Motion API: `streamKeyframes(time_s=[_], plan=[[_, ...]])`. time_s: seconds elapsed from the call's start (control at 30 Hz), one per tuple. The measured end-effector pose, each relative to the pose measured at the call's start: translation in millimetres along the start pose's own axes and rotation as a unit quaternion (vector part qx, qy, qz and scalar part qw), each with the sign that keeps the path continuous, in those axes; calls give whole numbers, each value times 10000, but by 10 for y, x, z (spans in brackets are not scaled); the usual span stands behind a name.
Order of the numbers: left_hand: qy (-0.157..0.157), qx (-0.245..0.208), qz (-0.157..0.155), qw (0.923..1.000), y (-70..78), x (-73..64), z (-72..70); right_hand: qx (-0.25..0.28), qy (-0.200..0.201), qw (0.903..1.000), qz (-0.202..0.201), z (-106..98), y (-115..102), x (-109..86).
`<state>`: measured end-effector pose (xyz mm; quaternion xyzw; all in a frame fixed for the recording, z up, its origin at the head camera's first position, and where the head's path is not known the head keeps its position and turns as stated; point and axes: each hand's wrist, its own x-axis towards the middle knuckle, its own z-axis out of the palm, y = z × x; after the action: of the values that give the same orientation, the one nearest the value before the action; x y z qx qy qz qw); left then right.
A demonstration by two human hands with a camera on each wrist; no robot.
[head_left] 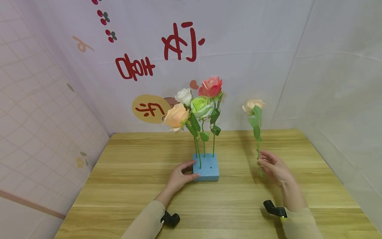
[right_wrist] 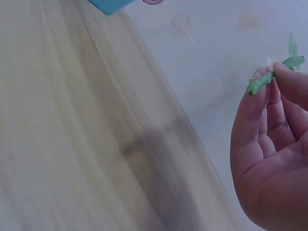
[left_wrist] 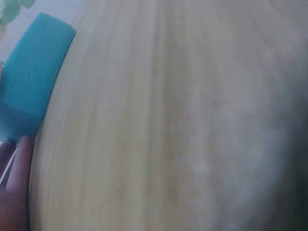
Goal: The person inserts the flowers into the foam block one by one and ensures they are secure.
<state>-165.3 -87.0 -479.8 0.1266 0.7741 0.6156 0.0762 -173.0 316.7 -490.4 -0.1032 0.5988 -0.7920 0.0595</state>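
Observation:
A light blue block (head_left: 210, 173) sits on the table with several roses standing in it. They are a peach rose (head_left: 176, 117), a white rose (head_left: 183, 97), a green rose (head_left: 201, 107) and a red-pink rose (head_left: 210, 87). One small dark hole (head_left: 211, 167) shows in the block's top, near its front right. My left hand (head_left: 181, 176) holds the block at its left side, thumb at the front corner. Off to the right, my right hand (head_left: 276, 167) pinches the lower stem of a pale cream rose (head_left: 254, 105) between thumb and fingers, its bloom upward.
The wooden table (head_left: 134, 199) carries the block near its middle. A white cloth backdrop (head_left: 244, 39) with red lettering hangs behind the table, and pale cloth walls (head_left: 44, 83) flank it. Each wrist wears a black camera mount (head_left: 171, 219).

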Motion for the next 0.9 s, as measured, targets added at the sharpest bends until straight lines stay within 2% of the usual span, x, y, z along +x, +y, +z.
streamKeyframes(time_s=[0.23, 0.4, 0.53, 0.7, 0.8, 0.9], plan=[[8, -4, -3, 10000, 5, -2, 0, 145, -113, 9997, -158, 197, 36, 122], [8, -36, 14, 10000, 4, 0, -1, 465, -346, 9974, -417, 342, 81, 212], [22, -24, 29, 10000, -5, 3, 1, 515, -442, 9960, -578, 458, 114, 275], [40, 49, 12, 10000, -22, 10, -1, 15, -342, 9973, -643, 622, 143, 333], [28, 55, -9, 10000, -31, 14, -5, -495, -272, 9961, -674, 726, 154, 368], [25, 41, 19, 10000, -31, 14, -5, -1143, -178, 9907, -717, 835, 161, 406]])
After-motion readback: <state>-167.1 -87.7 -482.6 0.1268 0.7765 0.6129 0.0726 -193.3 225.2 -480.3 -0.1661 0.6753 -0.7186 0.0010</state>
